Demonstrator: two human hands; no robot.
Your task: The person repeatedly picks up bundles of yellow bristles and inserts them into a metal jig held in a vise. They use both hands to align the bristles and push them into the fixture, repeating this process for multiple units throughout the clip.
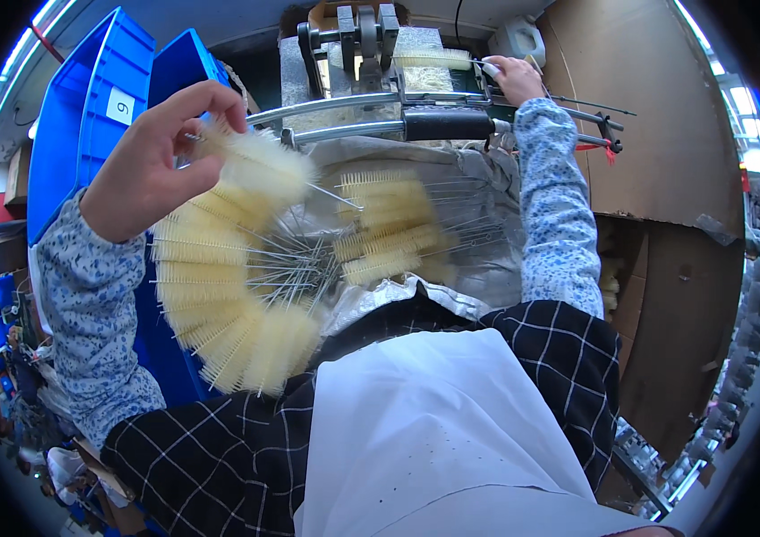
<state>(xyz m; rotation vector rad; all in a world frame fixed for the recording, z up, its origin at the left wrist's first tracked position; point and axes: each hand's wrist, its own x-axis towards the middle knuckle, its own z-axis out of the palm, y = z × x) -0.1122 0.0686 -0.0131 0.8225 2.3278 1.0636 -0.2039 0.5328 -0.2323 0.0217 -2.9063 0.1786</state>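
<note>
My left hand (161, 157) is raised at the left, thumb and fingers pinched on the end of a pale yellow tube brush (268, 166). This brush is blurred, and its wire stem points right. Below it, many similar brushes (210, 259) lie fanned out with their wire stems toward the middle. A second bunch of brushes (389, 224) lies on grey cloth, stems to the right. At the back right, my right hand (518, 82) has its fingers closed at the wire end of another brush (433, 59), which lies across the metal machine. A white wrap covers one fingertip.
The machine (366, 45) has upright metal plates and a wheel. Two curved metal bars (344, 131) with a black sleeve (447, 123) cross in front of it. Blue bins (98, 107) stand at the left, brown cardboard (639, 116) at the right. A white jug (518, 38) sits behind.
</note>
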